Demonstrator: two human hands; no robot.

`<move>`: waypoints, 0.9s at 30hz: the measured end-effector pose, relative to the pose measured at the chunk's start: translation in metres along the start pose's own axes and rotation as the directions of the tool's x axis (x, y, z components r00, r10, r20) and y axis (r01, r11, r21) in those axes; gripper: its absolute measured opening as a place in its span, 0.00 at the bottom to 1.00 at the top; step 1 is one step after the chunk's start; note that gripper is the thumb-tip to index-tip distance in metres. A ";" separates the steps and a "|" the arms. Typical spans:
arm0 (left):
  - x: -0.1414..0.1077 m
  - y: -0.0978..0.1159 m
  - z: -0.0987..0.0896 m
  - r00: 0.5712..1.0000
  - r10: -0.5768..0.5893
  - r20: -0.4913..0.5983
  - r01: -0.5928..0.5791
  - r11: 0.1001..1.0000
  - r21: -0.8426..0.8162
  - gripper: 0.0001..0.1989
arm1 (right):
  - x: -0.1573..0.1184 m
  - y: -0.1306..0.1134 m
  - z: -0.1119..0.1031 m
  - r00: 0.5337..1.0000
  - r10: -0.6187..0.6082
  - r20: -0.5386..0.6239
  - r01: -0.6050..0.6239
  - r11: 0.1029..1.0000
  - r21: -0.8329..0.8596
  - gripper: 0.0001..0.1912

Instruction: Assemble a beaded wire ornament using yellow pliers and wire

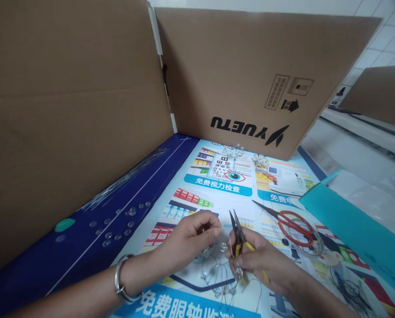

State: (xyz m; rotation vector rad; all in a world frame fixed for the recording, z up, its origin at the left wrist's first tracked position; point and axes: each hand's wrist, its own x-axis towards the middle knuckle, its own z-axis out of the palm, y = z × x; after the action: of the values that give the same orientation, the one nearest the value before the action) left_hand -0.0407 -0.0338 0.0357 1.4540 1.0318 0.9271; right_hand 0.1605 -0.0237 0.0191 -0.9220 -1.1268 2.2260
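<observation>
My left hand (199,236), a silver bangle on its wrist, is closed in a pinch on a thin wire strung with clear beads (223,247). Long-nose pliers (237,232) with yellow handles lie in my right hand (263,260), their slim dark jaws pointing up and slightly apart. The fingers of that hand also sit against the wire beside a clear bead (239,272). Below both hands, looped wires with more clear beads (217,282) hang or rest over the printed sheet; I cannot tell which.
Red-handled scissors (295,227) lie to the right on a clear ring-shaped item. Loose clear beads (108,236) and straight wires (127,174) lie at left. Beaded wire pieces (233,152) stand near the cardboard wall (250,57). A teal box (356,238) and dark wires (350,289) are at right.
</observation>
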 end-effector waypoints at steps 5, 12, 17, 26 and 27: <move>0.002 -0.004 -0.002 0.996 -0.023 0.083 0.034 0.990 -0.134 0.09 | -0.001 -0.001 0.000 1.000 0.010 -0.008 -0.011 0.999 -0.033 0.17; 0.005 -0.013 0.000 0.974 0.020 0.224 0.089 0.879 -0.469 0.07 | -0.002 -0.003 0.002 1.000 0.026 0.000 -0.026 1.000 0.005 0.16; 0.005 -0.016 -0.001 0.973 0.008 0.230 0.107 0.868 -0.484 0.07 | -0.001 -0.002 0.001 1.000 0.025 -0.004 -0.024 1.000 0.013 0.17; 0.004 -0.015 -0.002 0.977 0.002 0.212 0.091 0.898 -0.430 0.08 | -0.001 -0.001 0.001 1.000 0.019 -0.014 -0.019 0.999 0.037 0.16; 0.004 -0.015 -0.002 0.978 0.004 0.208 0.085 0.905 -0.416 0.08 | -0.001 -0.001 0.001 1.000 0.019 -0.020 -0.018 0.999 0.032 0.16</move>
State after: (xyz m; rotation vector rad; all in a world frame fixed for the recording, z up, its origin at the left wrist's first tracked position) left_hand -0.0432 -0.0285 0.0216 1.1279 0.6536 0.8843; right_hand 0.1601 -0.0243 0.0208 -0.9429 -1.0751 2.2380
